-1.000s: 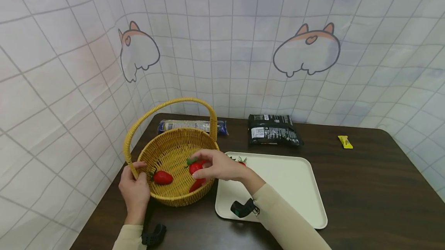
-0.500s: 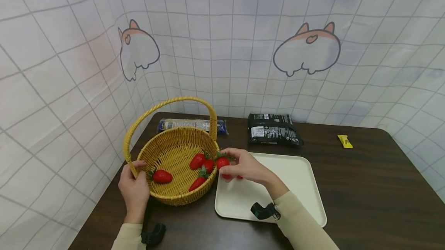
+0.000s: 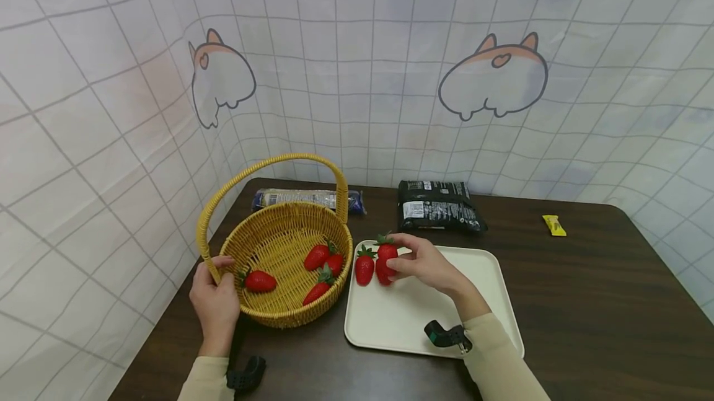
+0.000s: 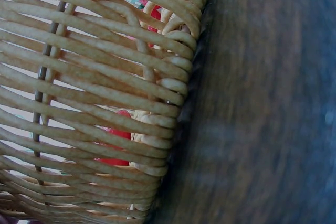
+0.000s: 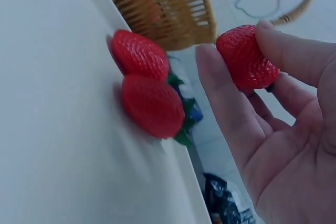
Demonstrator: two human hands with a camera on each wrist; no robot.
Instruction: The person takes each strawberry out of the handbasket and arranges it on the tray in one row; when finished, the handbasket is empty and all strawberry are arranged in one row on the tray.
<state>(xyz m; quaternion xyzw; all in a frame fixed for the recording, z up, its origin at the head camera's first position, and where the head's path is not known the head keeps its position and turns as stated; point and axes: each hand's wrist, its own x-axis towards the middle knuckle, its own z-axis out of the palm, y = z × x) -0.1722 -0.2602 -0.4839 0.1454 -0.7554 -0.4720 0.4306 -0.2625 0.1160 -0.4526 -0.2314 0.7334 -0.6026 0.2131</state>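
Observation:
My left hand (image 3: 216, 302) grips the left rim of a yellow wicker basket (image 3: 262, 221), thumb and fingers around the handle's base. Several strawberries lie in the basket, one strawberry (image 3: 260, 281) at the left and the others grouped at the right. In the left wrist view, red shows through gaps in the basket's weave (image 4: 94, 87). My right hand (image 3: 426, 264) pinches a strawberry (image 5: 244, 56) between thumb and fingers, above a cream tray (image 3: 424, 320). Two more strawberries, a left one (image 3: 364, 269) and a right one (image 5: 152, 106), lie side by side on the tray.
Behind the basket lies a long blue-ended packet (image 3: 355, 203). A black packet (image 3: 437, 207) sits beyond the tray, and a small yellow wrapped piece (image 3: 554, 225) is at the back right. A white gridded cloth (image 3: 362, 79) hangs behind the dark table (image 3: 602, 302).
My right hand has carried a strawberry rightward from over the basket, across its rim, to above the tray. The left hand has kept its grip on the basket.

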